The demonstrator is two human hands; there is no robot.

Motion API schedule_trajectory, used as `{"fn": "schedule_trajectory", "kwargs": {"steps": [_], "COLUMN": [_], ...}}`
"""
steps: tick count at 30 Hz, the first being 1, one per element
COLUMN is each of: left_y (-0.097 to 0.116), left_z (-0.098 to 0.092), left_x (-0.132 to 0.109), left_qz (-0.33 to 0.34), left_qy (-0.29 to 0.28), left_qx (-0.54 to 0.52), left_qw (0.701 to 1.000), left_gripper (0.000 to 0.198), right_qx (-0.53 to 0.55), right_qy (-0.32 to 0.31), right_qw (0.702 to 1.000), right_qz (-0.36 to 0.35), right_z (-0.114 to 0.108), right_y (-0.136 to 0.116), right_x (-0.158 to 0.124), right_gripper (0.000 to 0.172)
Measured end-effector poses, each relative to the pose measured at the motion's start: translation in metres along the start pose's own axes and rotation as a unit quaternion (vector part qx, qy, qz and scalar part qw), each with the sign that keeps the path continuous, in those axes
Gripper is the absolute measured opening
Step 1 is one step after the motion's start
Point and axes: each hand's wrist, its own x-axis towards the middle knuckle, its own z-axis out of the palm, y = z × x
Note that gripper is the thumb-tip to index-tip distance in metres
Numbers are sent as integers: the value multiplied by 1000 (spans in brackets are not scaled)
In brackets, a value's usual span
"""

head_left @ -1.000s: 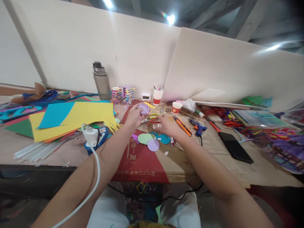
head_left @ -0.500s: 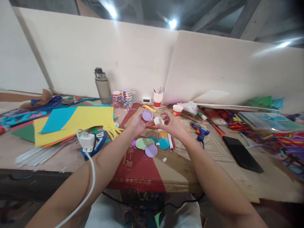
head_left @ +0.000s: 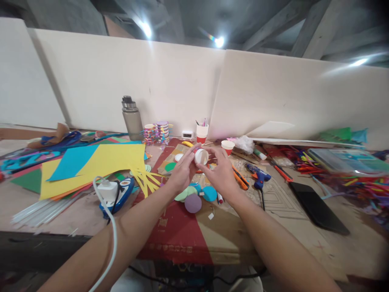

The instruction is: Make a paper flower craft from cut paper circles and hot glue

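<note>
Between my two hands, a little above the cardboard, is a small white paper cup [head_left: 201, 157] with its round end towards me and a bit of red at its far side. My left hand [head_left: 183, 172] has its fingers against the cup's left side. On the other side, my right hand [head_left: 221, 168] grips it between thumb and fingers. Below them lie a purple paper disc [head_left: 193, 203], a blue disc [head_left: 209, 194] and pale green discs [head_left: 186, 194]. The fingers partly hide the cup.
Coloured paper sheets [head_left: 100, 162], a blue power strip [head_left: 124, 192] and a white cable [head_left: 114, 239] are at left. At right are an orange utility knife [head_left: 240, 178], a blue glue gun [head_left: 259, 177] and a black phone [head_left: 317, 207]. A bottle [head_left: 132, 121] stands behind.
My hands have come together around the white cup, having been apart. The purple-faced round piece in my left hand no longer shows. The orange utility knife has come into sight.
</note>
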Motion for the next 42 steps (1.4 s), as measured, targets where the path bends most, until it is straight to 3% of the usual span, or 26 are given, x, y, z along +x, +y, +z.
{"fn": "schedule_trajectory", "kwargs": {"steps": [8,12,17,20,23,26,29,32,36,42], "left_y": [-3,-2,-2,-4,-4,-2,1,3,-1,-8], "left_z": [3,5,3,2,0,-3,-6,-8,-9,-10], "left_x": [-1,-2,-5,-4,0,6,10,13,14,10], "left_qz": [-4,5,-13,1,-6,-63,-135,-162,-144,-69], "left_qy": [-52,-43,-63,-47,13,67,90,110,129,49], "left_qx": [-1,3,6,22,17,-33,-102,-126,-105,18], "left_qw": [999,999,998,999,1000,995,981,972,976,996], "left_gripper": [37,38,41,36,22,17,23,24,19,15], "right_qx": [-25,-43,-41,-44,-27,29,82,121,129,140], "right_qy": [31,40,51,49,17,-16,-1,-9,-42,-59], "right_qw": [999,996,997,996,997,999,996,990,985,980], "right_qz": [-23,-64,-47,-58,-68,-25,42,79,102,130], "right_z": [0,1,3,5,5,1,-4,-4,0,3], "right_y": [1,3,3,4,8,13,18,24,29,31], "right_x": [-1,-2,-2,-2,-1,4,9,12,10,9], "right_gripper": [40,40,38,34,38,35,24,23,25,31]}}
